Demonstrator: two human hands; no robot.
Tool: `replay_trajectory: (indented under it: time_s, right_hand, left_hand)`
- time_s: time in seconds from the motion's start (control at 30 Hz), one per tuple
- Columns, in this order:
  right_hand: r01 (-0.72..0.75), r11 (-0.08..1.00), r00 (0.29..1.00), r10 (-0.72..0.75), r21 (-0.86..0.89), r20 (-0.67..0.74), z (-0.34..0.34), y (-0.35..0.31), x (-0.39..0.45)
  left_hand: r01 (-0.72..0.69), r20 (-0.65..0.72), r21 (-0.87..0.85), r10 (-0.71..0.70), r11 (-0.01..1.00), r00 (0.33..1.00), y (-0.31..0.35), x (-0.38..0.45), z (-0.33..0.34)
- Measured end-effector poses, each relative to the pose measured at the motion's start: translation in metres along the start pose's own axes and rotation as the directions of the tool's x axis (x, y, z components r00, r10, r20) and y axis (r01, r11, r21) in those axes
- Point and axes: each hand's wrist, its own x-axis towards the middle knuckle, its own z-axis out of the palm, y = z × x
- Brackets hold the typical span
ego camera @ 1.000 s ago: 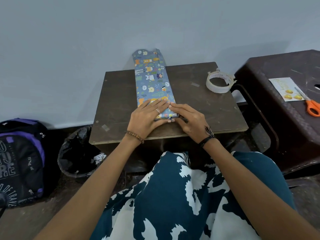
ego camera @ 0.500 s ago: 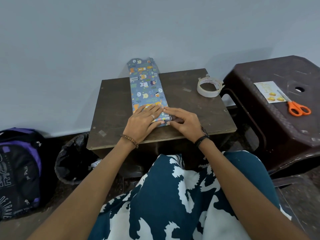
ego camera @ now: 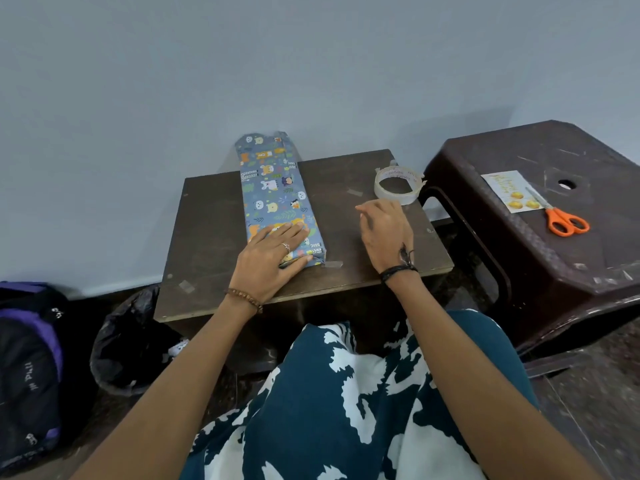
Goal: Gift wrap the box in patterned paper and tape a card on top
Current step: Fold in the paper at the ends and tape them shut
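A long box wrapped in blue animal-patterned paper (ego camera: pixel 273 195) lies lengthwise on the small dark table (ego camera: pixel 214 216), its far paper end sticking past the back edge. My left hand (ego camera: pixel 273 251) presses flat on the box's near end, fingers straight. My right hand (ego camera: pixel 384 226) hovers above the table to the right of the box, fingers relaxed and holding nothing, just short of the clear tape roll (ego camera: pixel 398 185). A short tape strip (ego camera: pixel 332 264) lies on the table by the box's near corner. The card (ego camera: pixel 510 190) with yellow pictures lies on the brown stool.
The brown plastic stool (ego camera: pixel 571 265) stands right of the table, carrying orange-handled scissors (ego camera: pixel 562 218) beside the card. A black bin bag (ego camera: pixel 128 344) and a purple-black backpack (ego camera: pixel 27 362) sit on the floor at left. A wall runs close behind the table.
My right hand has lifted off the box's near end and moved right and away toward the tape roll. My left hand stays pressed on the box.
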Motion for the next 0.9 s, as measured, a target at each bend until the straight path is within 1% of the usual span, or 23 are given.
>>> replay_trajectory:
  time_s: [0.07, 0.13, 0.2, 0.27, 0.33, 0.37, 0.43, 0.5, 0.6, 0.8, 0.9]
  right_hand:
    - [0.047, 0.991, 0.997, -0.054, -0.129, -0.051, 0.008, 0.001, 0.007]
    - [0.029, 0.965, 0.996, -0.051, -0.259, -0.078, 0.013, 0.003, 0.016]
    - [-0.031, 0.926, 0.998, 0.006, -0.376, -0.069, 0.014, 0.007, 0.028]
    - [-0.116, 0.894, 0.991, 0.131, -0.433, 0.004, 0.013, 0.012, 0.040]
    - [-0.195, 0.884, 0.960, 0.261, -0.425, 0.101, 0.013, 0.018, 0.050]
    - [-0.216, 0.880, 0.949, 0.292, -0.423, 0.122, 0.013, 0.021, 0.054]
    - [-0.236, 0.889, 0.943, 0.307, -0.393, 0.130, 0.013, 0.025, 0.058]
    - [-0.239, 0.903, 0.943, 0.303, -0.358, 0.135, 0.013, 0.025, 0.058]
    - [-0.197, 0.912, 0.949, 0.269, -0.359, 0.164, 0.010, 0.015, 0.045]
    - [-0.065, 0.929, 0.918, 0.199, -0.364, 0.343, -0.010, -0.025, -0.001]
    - [-0.030, 0.946, 0.902, 0.165, -0.323, 0.400, -0.012, -0.037, -0.015]
  left_hand:
    - [-0.002, -0.020, -0.011, 0.002, 1.000, 1.000, 0.000, -0.001, 0.001]
    - [-0.009, -0.039, -0.011, 0.008, 1.000, 0.999, -0.001, -0.001, 0.003]
    - [-0.019, -0.052, -0.003, 0.019, 1.000, 0.998, -0.002, -0.002, 0.004]
    - [-0.027, -0.062, 0.000, 0.027, 1.000, 0.998, -0.003, -0.002, 0.006]
    - [-0.036, -0.076, 0.004, 0.036, 0.999, 0.996, -0.004, -0.002, 0.007]
    - [-0.042, -0.081, 0.008, 0.042, 0.999, 0.996, -0.004, -0.002, 0.007]
    - [-0.049, -0.080, 0.016, 0.050, 0.999, 0.995, -0.005, -0.002, 0.008]
    - [-0.052, -0.072, 0.022, 0.053, 0.998, 0.996, -0.005, -0.002, 0.007]
    - [-0.054, -0.068, 0.024, 0.055, 0.998, 0.996, -0.005, -0.002, 0.006]
    - [-0.044, -0.043, 0.035, 0.045, 0.998, 0.998, -0.002, -0.002, 0.002]
    - [-0.039, -0.016, 0.038, 0.040, 0.998, 0.999, -0.002, -0.001, 0.001]
